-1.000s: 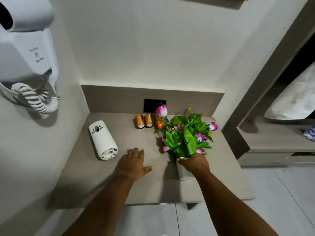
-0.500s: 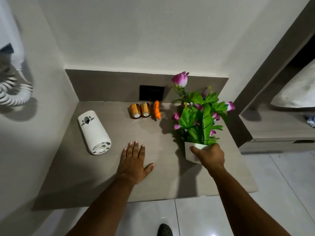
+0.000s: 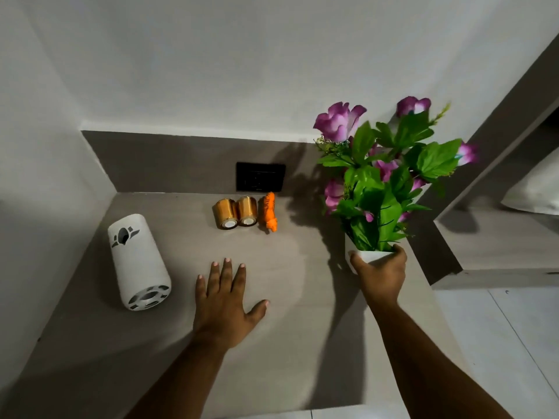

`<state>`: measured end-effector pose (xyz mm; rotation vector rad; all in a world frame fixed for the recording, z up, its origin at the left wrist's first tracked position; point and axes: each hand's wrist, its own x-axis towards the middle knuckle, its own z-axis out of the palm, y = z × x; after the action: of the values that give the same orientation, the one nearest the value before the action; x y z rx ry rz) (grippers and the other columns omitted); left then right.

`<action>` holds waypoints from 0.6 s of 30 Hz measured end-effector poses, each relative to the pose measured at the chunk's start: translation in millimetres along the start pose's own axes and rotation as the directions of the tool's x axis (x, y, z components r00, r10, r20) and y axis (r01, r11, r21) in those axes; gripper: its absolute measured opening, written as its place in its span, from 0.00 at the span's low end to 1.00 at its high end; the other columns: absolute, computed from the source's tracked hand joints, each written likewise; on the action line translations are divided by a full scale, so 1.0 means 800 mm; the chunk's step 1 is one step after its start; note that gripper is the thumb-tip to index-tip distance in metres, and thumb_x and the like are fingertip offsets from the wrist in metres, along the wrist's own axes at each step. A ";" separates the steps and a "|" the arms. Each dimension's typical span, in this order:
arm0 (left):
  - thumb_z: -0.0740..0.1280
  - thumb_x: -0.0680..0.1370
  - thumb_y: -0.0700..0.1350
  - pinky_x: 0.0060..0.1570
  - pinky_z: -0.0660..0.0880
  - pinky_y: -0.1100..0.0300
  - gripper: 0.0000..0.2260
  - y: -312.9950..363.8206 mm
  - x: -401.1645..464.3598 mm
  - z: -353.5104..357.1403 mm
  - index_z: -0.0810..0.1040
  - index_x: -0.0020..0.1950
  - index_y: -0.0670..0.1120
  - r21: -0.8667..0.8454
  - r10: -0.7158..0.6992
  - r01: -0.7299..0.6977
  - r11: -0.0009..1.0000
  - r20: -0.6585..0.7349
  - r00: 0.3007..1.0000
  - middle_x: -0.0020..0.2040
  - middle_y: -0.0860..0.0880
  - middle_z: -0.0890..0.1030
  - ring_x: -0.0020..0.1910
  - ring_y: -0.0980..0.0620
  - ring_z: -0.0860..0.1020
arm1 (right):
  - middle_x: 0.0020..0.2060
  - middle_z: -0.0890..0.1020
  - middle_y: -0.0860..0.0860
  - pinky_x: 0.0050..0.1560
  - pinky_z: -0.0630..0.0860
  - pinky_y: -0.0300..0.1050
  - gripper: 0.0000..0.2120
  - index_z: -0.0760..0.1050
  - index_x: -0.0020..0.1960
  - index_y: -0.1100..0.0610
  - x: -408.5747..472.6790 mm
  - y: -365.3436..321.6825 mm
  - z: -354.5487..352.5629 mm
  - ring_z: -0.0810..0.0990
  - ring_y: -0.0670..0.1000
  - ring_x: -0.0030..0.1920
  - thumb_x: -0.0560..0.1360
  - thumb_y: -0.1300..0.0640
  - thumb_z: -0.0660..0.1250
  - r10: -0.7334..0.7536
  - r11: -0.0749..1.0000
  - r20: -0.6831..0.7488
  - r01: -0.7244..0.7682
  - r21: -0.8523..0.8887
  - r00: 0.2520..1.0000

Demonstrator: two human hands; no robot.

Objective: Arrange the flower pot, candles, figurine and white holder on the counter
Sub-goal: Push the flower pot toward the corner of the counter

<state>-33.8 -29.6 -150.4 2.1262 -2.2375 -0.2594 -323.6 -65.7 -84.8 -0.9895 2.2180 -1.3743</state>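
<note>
My right hand point(image 3: 379, 275) grips the white flower pot point(image 3: 367, 254) near the counter's right side; its green leaves and purple flowers rise upright toward the wall. My left hand point(image 3: 225, 300) lies flat and open on the counter point(image 3: 290, 267), fingers spread. The white holder point(image 3: 137, 261), a tapered cylinder with cut-outs, lies on its side at the left. Two gold candles point(image 3: 237, 212) lie side by side near the back wall. An orange tiger figurine point(image 3: 269, 214) lies just right of them.
A black wall socket point(image 3: 260, 177) sits in the grey backsplash behind the candles. A grey partition point(image 3: 435, 237) borders the counter on the right, with a lower shelf and a white pillow point(image 3: 535, 189) beyond it. Tiled floor lies below the front edge.
My right hand has carried the flower pot from the counter's middle toward the right and brought it upright. The camera moved closer and the hair dryer left the view. My left hand stayed flat.
</note>
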 end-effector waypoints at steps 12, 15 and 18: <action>0.42 0.69 0.76 0.74 0.46 0.36 0.43 0.006 0.017 -0.003 0.49 0.78 0.53 0.007 -0.023 0.023 1.000 -0.020 1.000 0.81 0.46 0.48 0.79 0.41 0.45 | 0.61 0.77 0.60 0.64 0.74 0.58 0.41 0.66 0.68 0.61 0.101 0.025 0.045 0.78 0.61 0.61 0.61 0.57 0.82 0.010 0.995 -0.020 -0.008 0.095 1.000; 0.44 0.69 0.76 0.74 0.50 0.35 0.43 0.008 0.017 -0.005 0.53 0.78 0.52 0.011 -0.022 0.022 1.000 -0.031 0.999 0.80 0.45 0.53 0.79 0.40 0.49 | 0.62 0.76 0.61 0.64 0.74 0.60 0.42 0.64 0.69 0.62 0.127 0.025 0.049 0.78 0.61 0.61 0.62 0.58 0.81 0.016 0.992 -0.017 -0.014 0.122 1.000; 0.46 0.69 0.76 0.72 0.53 0.34 0.43 0.008 0.020 -0.005 0.56 0.78 0.51 0.024 -0.014 0.015 1.000 -0.039 0.999 0.79 0.43 0.56 0.78 0.39 0.52 | 0.63 0.76 0.60 0.63 0.75 0.59 0.41 0.63 0.70 0.62 0.140 0.024 0.052 0.78 0.60 0.61 0.63 0.60 0.81 0.017 0.990 -0.002 -0.016 0.141 1.000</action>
<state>-40.1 -45.9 -146.5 2.1411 -2.2165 -0.1912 -383.5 -167.0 -114.1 -0.9176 2.0931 -1.5034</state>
